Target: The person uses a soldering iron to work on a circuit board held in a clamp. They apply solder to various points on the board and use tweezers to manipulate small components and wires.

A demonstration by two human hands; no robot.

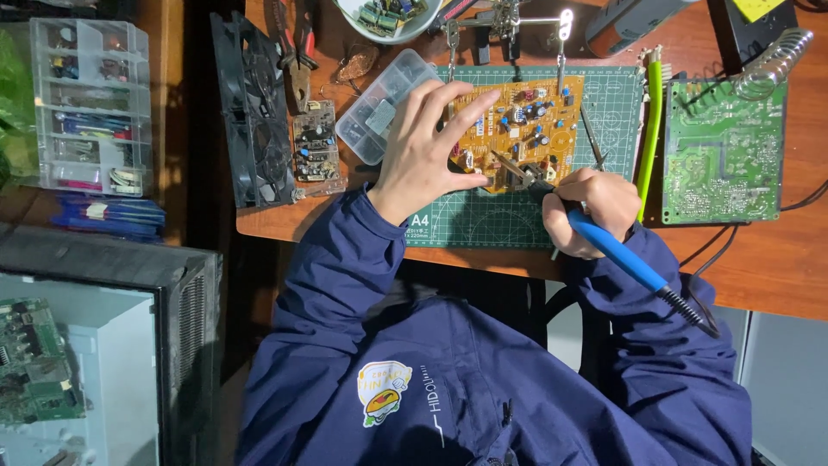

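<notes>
1. Orange circuit board (517,129) lies on the green cutting mat (604,103), component side up.
2. Left hand (423,155) rests on the board's left edge, grip spread: fingers fanned over the top, thumb against the lower edge.
3. Right hand (591,211) sits just below-right of the board, grip pressed together around the blue-handled soldering iron (604,246); tip reaches the board's lower edge.
4. Green circuit board (720,151) lies well right of the orange board, on the wooden tabletop (776,259).
5. Clear parts box (379,108) sits just left of the board; black fan (253,108) further left.
</notes>
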